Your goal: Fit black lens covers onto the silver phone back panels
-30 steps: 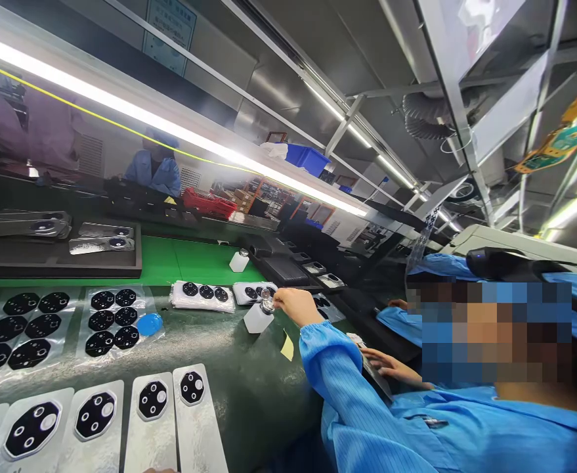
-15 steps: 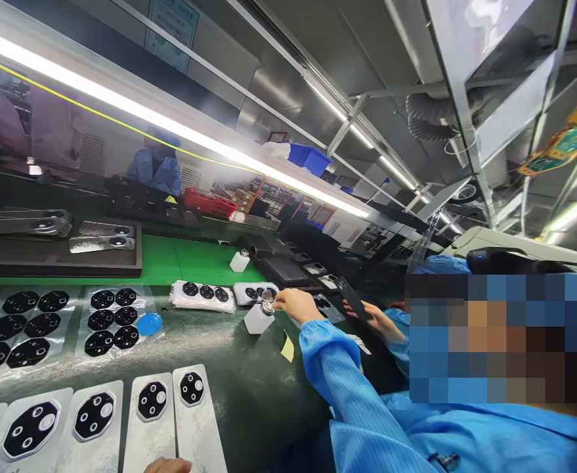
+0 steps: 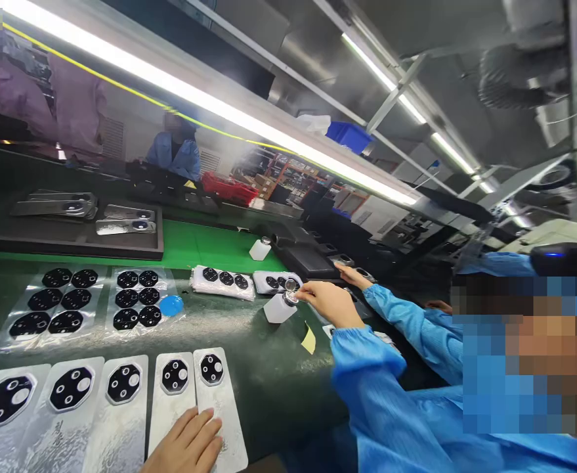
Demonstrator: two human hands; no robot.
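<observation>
My left hand (image 3: 190,443) lies with its fingers stretched out over the silver phone-back panels. It touches the rightmost panel (image 3: 232,420) and overlaps the edge of the panel beside it (image 3: 170,414). Each panel carries a black octagonal camera plate (image 3: 213,369) with round openings. More such panels (image 3: 118,420) lie in a row to the left. I see nothing gripped between the fingers, and the thumb is hidden. My right hand is out of view.
A blue-sleeved co-worker at right has one hand (image 3: 330,303) at a white dispenser bottle (image 3: 278,309), the other (image 3: 354,276) farther back. Bagged black plates (image 3: 138,299), a blue disc (image 3: 171,305), a yellow slip (image 3: 308,338) and a dark tray (image 3: 66,244) lie around.
My left hand has come farther into view onto the panels; before, only its fingers showed at the bottom edge. The view has shifted. The co-worker's far hand no longer shows the dark flat piece.
</observation>
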